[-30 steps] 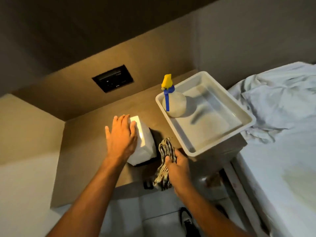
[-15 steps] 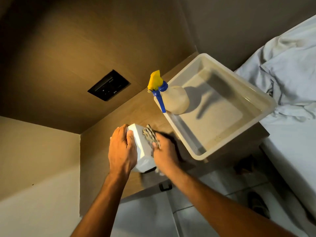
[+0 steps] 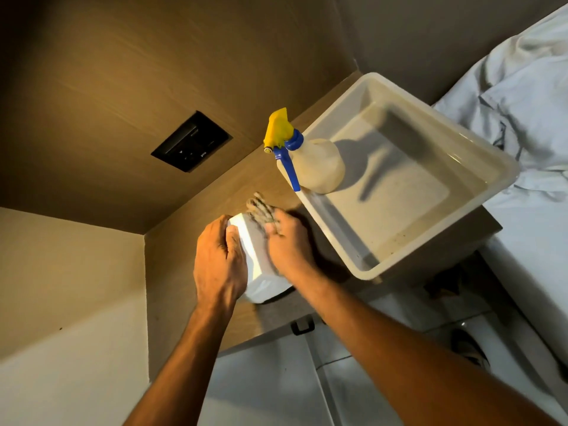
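Note:
A white boxy lamp (image 3: pixel 257 265) glows on the wooden bedside shelf (image 3: pixel 246 182). My left hand (image 3: pixel 218 259) grips its left side, fingers curled over the top edge. My right hand (image 3: pixel 287 241) holds a striped grey cloth (image 3: pixel 260 208) against the lamp's right face; the cloth and fingers are blurred with motion. The lamp's base is mostly hidden by my hands.
A white plastic tub (image 3: pixel 479 207) sits on the shelf at the right, with a spray bottle (image 3: pixel 310 161) with a yellow and blue head standing in its near-left corner. A black socket panel (image 3: pixel 191 141) is set in the wood wall. A bed with rumpled sheets (image 3: pixel 528 87) lies at the right.
My right hand lifted the cloth from the shelf edge onto the lamp's side and rubs upward. My left hand went from lying flat on the lamp to gripping it.

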